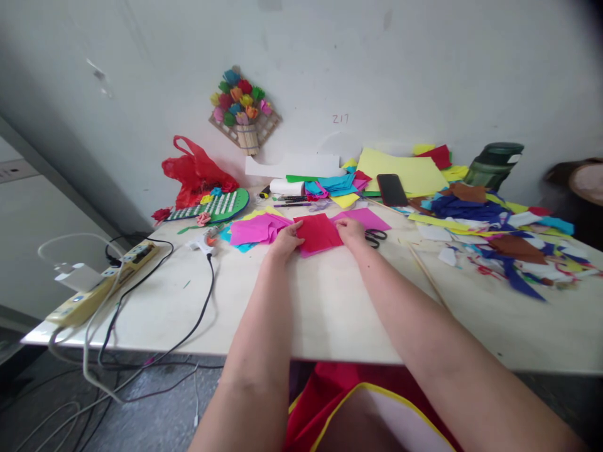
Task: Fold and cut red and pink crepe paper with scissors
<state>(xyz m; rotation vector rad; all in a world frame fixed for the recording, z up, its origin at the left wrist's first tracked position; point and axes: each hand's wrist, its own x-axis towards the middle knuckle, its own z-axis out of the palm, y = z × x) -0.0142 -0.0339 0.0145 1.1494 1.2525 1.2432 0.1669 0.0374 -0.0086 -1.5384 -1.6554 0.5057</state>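
A square sheet of red paper (319, 233) lies near the middle of the table, with a magenta edge showing beneath it. My left hand (285, 242) grips its left edge, thumb on top. At the right edge, my right hand (351, 231) pinches the same sheet with closed fingers. A stack of magenta paper (257, 230), over blue and yellow sheets, sits just left of my left hand. Behind my right hand lies another magenta sheet (370, 218). Black-handled scissors (375, 236) rest beside that hand, their blades mostly hidden.
On the left are a glue gun (207, 242), a power strip (106, 282) with trailing cables, and a red plastic bag (200, 168). Paper scraps (513, 248), a wooden stick (428, 276), a phone (391, 189) and a green bottle (494, 166) occupy the right side.
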